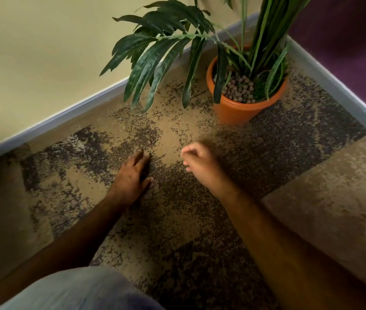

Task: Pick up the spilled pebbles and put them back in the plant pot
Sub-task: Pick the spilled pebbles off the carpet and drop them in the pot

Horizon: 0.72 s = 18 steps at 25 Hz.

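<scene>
Head view: pebbles (241,90), round, grey-brown, heaped in orange pot (233,108) on carpet (200,198); one stray pebble (149,142) lies ahead of left hand (132,173). Left grip flat on carpet, released. Right hand (200,164) blurred, fingers curled; contents cannot tell. No legible writing.

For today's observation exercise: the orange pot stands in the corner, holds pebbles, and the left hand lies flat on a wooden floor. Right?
One error: the head view shows the left hand on patterned carpet, not wood. The orange pot does stand in the corner, holding pebbles.
</scene>
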Motion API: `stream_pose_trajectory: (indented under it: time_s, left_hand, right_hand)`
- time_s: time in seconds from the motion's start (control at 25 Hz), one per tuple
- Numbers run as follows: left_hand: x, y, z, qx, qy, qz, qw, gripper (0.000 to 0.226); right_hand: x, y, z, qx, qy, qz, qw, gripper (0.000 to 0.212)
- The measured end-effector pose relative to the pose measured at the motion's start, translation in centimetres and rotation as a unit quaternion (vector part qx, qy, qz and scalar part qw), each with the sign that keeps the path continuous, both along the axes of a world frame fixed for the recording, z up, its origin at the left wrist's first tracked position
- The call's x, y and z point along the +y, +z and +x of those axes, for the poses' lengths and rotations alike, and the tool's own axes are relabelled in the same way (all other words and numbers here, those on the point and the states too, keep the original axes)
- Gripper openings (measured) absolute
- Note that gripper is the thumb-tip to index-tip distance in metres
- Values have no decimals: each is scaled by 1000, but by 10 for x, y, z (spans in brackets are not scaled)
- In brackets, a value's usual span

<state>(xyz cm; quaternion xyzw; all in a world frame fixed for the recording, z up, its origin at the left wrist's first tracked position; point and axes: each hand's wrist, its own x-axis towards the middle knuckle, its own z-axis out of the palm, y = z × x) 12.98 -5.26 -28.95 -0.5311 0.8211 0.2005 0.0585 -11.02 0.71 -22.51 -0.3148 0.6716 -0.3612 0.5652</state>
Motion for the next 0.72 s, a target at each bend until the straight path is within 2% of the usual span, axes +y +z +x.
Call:
stream_pose_trajectory:
  time_s: [0.08, 0.16, 0.2, 0.28, 0.4, 0.52, 0.6, 0.72]
  left_hand:
    - [-5, -1, 0, 1, -1, 2, 1000, 62]
    - [-6, 0, 0, 9, 4, -9, 1000, 53]
    - [-6, 0, 1, 13, 9, -16, 1000, 49]
    - [-3, 0, 7, 13, 14, -37, 999, 39]
    - [5, -2, 18, 5, 6, -65, 998, 31]
    - [14, -5, 27, 24, 0, -97, 995, 22]
    - [18, -7, 33, 44, -11, -102, 994, 19]
    - [15, -7, 38, 76, -4, -52, 996, 19]
  right_hand:
    - [15, -24, 3, 26, 63, 45, 997, 16]
    - [31, -46, 2, 97, 99, 50, 989, 15]
    - [38, -56, 0, 126, 108, 44, 985, 13]
    - [47, -68, -5, 127, 101, 32, 986, 9]
    - [50, -77, -10, 77, 65, 30, 994, 11]
    - [52, -79, -11, -42, -32, 53, 997, 23]
    - [57, -79, -13, -141, -88, 59, 984, 37]
    - [63, -79, -19, -290, -152, 72, 942, 58]
